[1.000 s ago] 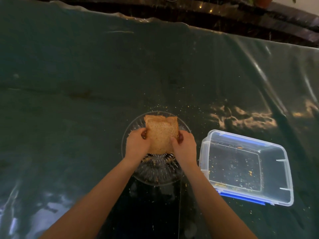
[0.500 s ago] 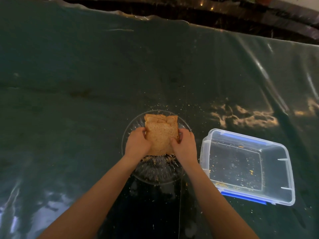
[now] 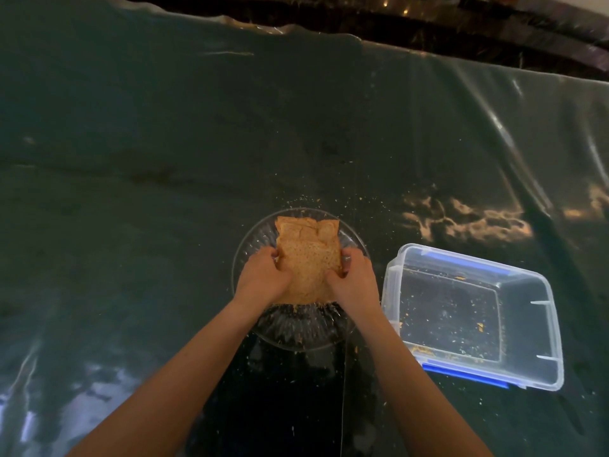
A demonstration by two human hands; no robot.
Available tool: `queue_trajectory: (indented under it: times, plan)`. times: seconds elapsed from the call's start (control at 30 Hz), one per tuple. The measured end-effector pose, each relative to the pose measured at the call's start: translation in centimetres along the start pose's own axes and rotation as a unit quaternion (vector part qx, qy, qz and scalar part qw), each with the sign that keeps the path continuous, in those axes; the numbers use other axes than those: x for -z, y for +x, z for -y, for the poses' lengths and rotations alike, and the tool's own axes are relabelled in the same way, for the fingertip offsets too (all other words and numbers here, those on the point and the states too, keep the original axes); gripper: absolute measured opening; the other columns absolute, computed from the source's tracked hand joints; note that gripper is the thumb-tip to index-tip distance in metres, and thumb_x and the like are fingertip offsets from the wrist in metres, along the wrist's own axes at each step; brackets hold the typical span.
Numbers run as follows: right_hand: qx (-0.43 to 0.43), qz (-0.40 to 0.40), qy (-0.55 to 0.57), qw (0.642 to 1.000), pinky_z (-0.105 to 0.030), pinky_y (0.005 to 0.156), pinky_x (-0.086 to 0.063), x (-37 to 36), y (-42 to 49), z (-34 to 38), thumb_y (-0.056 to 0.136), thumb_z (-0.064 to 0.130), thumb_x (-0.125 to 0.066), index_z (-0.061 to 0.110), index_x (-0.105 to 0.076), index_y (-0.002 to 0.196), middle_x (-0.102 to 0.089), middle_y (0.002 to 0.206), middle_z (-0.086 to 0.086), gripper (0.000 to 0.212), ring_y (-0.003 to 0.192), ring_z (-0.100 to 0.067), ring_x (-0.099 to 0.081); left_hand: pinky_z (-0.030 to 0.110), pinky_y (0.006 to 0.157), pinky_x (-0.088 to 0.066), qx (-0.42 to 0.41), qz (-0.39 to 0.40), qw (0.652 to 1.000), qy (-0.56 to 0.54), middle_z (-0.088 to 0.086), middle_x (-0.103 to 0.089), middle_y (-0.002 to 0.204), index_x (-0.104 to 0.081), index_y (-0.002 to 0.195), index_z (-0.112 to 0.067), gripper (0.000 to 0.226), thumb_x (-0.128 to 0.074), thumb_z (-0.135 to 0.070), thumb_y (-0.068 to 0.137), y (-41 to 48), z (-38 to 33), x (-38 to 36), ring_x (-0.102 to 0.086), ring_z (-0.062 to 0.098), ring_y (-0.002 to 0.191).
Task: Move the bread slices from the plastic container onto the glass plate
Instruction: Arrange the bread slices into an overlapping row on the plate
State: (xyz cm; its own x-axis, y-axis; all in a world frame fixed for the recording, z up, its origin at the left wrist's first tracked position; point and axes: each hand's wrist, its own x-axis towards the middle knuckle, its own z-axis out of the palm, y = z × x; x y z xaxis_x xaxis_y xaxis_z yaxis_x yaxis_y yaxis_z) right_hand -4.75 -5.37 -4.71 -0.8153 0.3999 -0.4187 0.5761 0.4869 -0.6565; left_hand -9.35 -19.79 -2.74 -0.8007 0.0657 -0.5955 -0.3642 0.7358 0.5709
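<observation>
We see a dark green table [image 3: 164, 159] covered with a shiny plastic sheet [image 3: 494, 103] that wrinkles and reflects light. Behind its far edge there is a dark glossy ledge [image 3: 428, 18]. Crumbs [image 3: 356, 199] lie on the sheet beyond the hands.

The left hand [image 3: 262, 280] and the right hand [image 3: 354, 283] press a stack of bread slices [image 3: 308, 255] from both sides, with the fingers curled on its edges. The stack is between the hands, over the glass plate [image 3: 296, 334]. We cannot tell if it touches the plate. Its long side runs away from us, and the crust corners point to the far edge of the table.

The plastic container [image 3: 527, 324] stands just to the right of the right hand, apart from the plate. Only crumbs are inside.
</observation>
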Motion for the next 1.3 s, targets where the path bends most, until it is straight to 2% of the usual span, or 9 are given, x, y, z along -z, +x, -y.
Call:
queue_trajectory:
  times: [0.23,0.57,0.73,0.83,0.9,0.97,1.03,1.17,1.3]
  plan:
    - [0.008,-0.044,0.032,0.999,-0.026,0.080,-0.042,-0.6,0.8,0.7,0.079,0.017,-0.064,0.012,-0.050,0.111,-0.054,0.110,-0.007,0.036,0.096,-0.016,-0.052,0.032,0.064,-0.040,0.018,-0.070,0.997,-0.034,0.007,-0.062,0.098,-0.053,0.106,-0.008,0.023,-0.053,-0.020,0.085,1.3,-0.4,-0.9,-0.054,0.020,0.080]
    - [-0.003,-0.001,0.020,1.000,-0.009,0.057,-0.028,-0.3,2.0,1.3,0.081,0.019,-0.065,0.011,-0.054,0.112,-0.054,0.093,0.004,0.034,0.081,-0.010,-0.050,0.040,0.074,-0.048,0.024,-0.067,0.994,-0.085,0.008,-0.060,0.106,-0.045,0.102,-0.020,0.026,-0.057,-0.017,0.079,1.4,-0.8,-1.2,-0.058,0.026,0.090]
    - [-0.023,-0.005,0.033,0.999,-0.011,0.062,-0.035,-0.5,2.0,1.6,0.080,0.019,-0.066,0.011,-0.053,0.115,-0.055,0.100,0.002,0.038,0.089,-0.014,-0.053,0.037,0.077,-0.049,0.038,-0.064,0.991,-0.108,0.012,-0.054,0.121,-0.048,0.110,-0.019,0.033,-0.058,-0.018,0.078,1.6,-0.9,-1.3,-0.057,0.027,0.096]
    - [-0.039,-0.054,0.068,0.995,-0.030,0.086,-0.048,-1.0,1.7,1.4,0.075,0.017,-0.070,0.011,-0.048,0.118,-0.050,0.121,-0.009,0.049,0.105,-0.022,-0.053,0.032,0.074,-0.044,0.030,-0.068,0.992,-0.102,0.011,-0.050,0.123,-0.047,0.120,-0.016,0.042,-0.059,-0.018,0.079,1.7,-0.8,-1.3,-0.054,0.025,0.095]
    - [-0.052,-0.059,0.077,0.994,-0.041,0.098,-0.046,-1.3,1.5,1.4,0.074,0.018,-0.071,0.011,-0.045,0.122,-0.048,0.126,-0.010,0.055,0.114,-0.025,-0.050,0.023,0.067,-0.045,0.013,-0.061,0.993,-0.096,0.003,-0.059,0.104,-0.054,0.112,-0.014,0.031,-0.059,-0.018,0.081,1.9,-0.6,-1.3,-0.061,0.023,0.093]
    - [-0.054,-0.048,0.083,0.994,-0.044,0.100,-0.044,-1.3,1.5,1.3,0.074,0.019,-0.071,0.012,-0.044,0.124,-0.050,0.127,-0.010,0.057,0.118,-0.026,-0.049,0.016,0.050,-0.036,-0.003,-0.067,0.994,-0.084,-0.007,-0.056,0.080,-0.058,0.097,-0.015,0.015,-0.059,-0.016,0.082,2.0,-0.5,-1.4,-0.056,0.008,0.069]
    - [-0.055,-0.048,0.086,0.994,-0.044,0.101,-0.044,-1.3,1.6,1.4,0.075,0.020,-0.070,0.012,-0.044,0.124,-0.052,0.127,-0.009,0.056,0.118,-0.026,-0.050,0.016,0.046,-0.031,-0.007,-0.085,0.993,-0.084,-0.005,-0.055,0.080,-0.060,0.097,-0.012,0.016,-0.060,-0.016,0.082,2.2,-0.4,-1.4,-0.045,0.001,0.059]
    - [-0.053,-0.062,0.096,0.992,-0.040,0.099,-0.045,-1.5,1.4,1.4,0.075,0.016,-0.070,0.012,-0.043,0.123,-0.052,0.125,-0.009,0.055,0.116,-0.026,-0.050,0.016,0.049,-0.030,-0.011,-0.097,0.991,-0.088,0.002,-0.058,0.100,-0.057,0.111,-0.011,0.031,-0.061,-0.018,0.081,2.1,-0.4,-1.7,-0.051,0.010,0.072]
    - [-0.052,-0.063,0.114,0.990,-0.031,0.091,-0.043,-1.5,1.2,1.3,0.077,0.012,-0.066,0.011,-0.042,0.127,-0.050,0.128,-0.010,0.055,0.114,-0.023,-0.051,0.017,0.050,-0.032,0.002,-0.080,0.988,-0.128,-0.002,-0.053,0.101,-0.050,0.121,-0.012,0.043,-0.062,-0.016,0.080,2.0,-0.3,-1.8,-0.047,0.001,0.069]
